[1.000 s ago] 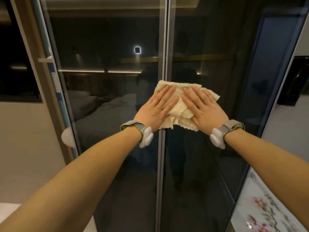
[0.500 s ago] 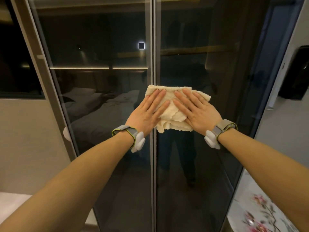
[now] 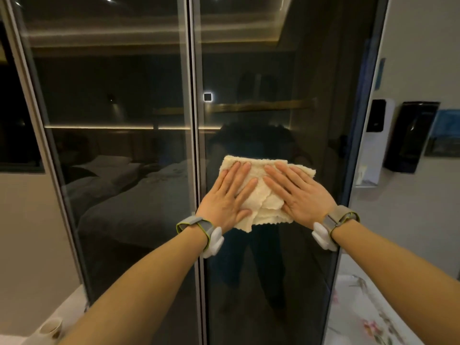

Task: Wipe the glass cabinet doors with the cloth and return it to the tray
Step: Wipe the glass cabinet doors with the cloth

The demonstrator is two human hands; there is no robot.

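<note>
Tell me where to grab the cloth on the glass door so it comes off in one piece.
Take the cloth at its loose lower edge, pinching all the folded layers together from below. Both hands, left and right, lie flat on it, pressing it to the right door. The layers hang free only along that ragged bottom edge.

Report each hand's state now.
Left hand: open, flat on the cloth.
Right hand: open, flat on the cloth.
</note>
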